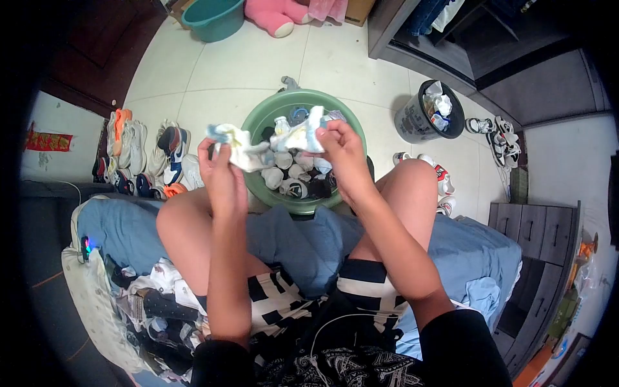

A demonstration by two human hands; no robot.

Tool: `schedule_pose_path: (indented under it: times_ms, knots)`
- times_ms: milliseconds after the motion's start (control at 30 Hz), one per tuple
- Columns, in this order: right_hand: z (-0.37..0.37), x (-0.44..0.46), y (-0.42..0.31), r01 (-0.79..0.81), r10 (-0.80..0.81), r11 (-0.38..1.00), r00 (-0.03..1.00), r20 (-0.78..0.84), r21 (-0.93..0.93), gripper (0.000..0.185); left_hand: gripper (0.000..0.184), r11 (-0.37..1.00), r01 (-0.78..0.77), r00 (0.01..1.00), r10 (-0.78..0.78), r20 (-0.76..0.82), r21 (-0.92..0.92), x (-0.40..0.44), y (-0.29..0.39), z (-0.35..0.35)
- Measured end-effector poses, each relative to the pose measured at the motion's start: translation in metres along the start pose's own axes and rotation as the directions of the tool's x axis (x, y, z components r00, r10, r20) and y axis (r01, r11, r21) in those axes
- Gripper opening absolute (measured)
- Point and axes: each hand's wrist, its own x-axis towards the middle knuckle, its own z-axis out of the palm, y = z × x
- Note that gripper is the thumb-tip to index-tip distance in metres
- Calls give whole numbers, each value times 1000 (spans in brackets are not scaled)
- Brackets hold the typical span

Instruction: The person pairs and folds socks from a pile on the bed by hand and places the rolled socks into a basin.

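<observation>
Clerk: State of the left hand (pixel 222 175)?
Inspector: Thumb and fingers closed, pinching 1 white item with blue trim, the left sock (pixel 240 147).
Clerk: And the right hand (pixel 345 155)?
Inspector: Also closed. Thumb and fingers pinch the edge of 1 similar item, the right sock (pixel 314 132); its loose part lies to the left of those fingers. Whether the 2 socks touch, I cannot tell.
Clerk: Beneath the fingers?
Inspector: 1 green basin (pixel 253 187), on the floor, below and between both sets of fingers. It holds many balled and loose socks (pixel 295 171), white, grey and dark.
Clerk: Further out?
Inspector: Right of the right fingers, well apart, 1 black bin (pixel 411 124) containing crumpled paper. Left of the left fingers, rows of shoes (pixel 134 148). Nearer the body than the left fingers, a clothes pile (pixel 164 303) on the bed (pixel 122 222).
</observation>
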Motion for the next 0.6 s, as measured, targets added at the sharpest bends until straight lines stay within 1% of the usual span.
schedule_pose_path:
  times_ms: [33,67,100,133,167,200,233,267,300,333,367,400,433,467,533,567,600]
  knots:
    - [-3,2,-1,2,-2,1000,1000,1,-1,13,31,1000,-1,1000,1,1,-1,5,1,-8]
    - [-7,4,1,6,-7,999,1000,-11,-50,12,31,970,141,988,-124,97,-197,11,0,-20]
    - [-8,5,0,9,-12,995,1000,-23,-98,11,31,883,292,951,-225,213,-368,13,2,-24]
    - [-7,3,2,9,-11,995,1000,-26,-98,11,32,801,368,915,-223,336,-472,12,1,-29]
    - [-4,0,5,-87,88,992,996,2,-92,12,32,800,373,913,-227,338,-470,11,-2,-32]
    - [-1,-2,8,-184,187,979,982,28,-88,12,33,777,395,898,-213,386,-490,7,0,-27]
    - [1,-4,11,-266,258,963,957,132,49,13,33,753,419,880,-198,432,-508,4,1,-21]
    - [5,-7,14,-273,250,953,954,165,134,13,33,752,425,877,-204,434,-505,2,1,-17]
    - [11,-12,10,-280,238,935,951,200,218,13,34,893,337,910,-229,345,-299,0,0,-13]
    - [12,-12,9,-281,239,934,950,201,220,13,36,967,245,942,-223,251,-62,-4,3,-4]
    - [14,-10,8,-267,232,936,958,168,229,13,33,993,100,965,-111,239,57,-12,1,9]
    - [16,-8,6,-253,225,938,965,138,238,13,30,958,-3,971,-67,231,287,-14,-2,10]
    - [17,-8,5,-254,225,937,964,143,239,13,29,860,-100,972,-23,234,500,-16,-5,12]
    - [17,-9,2,-240,209,925,969,133,294,14,29,859,-101,972,-21,232,501,-20,-8,14]
    - [16,-9,1,-227,193,901,973,127,371,16,30,746,-227,956,49,289,626,-30,-8,24]
    - [15,-9,2,-226,193,901,973,125,371,16,30,746,-227,956,47,290,626,-27,-15,19]
    - [14,-8,3,-209,173,903,977,127,376,16,32,757,-249,936,29,350,604,-26,-20,18]
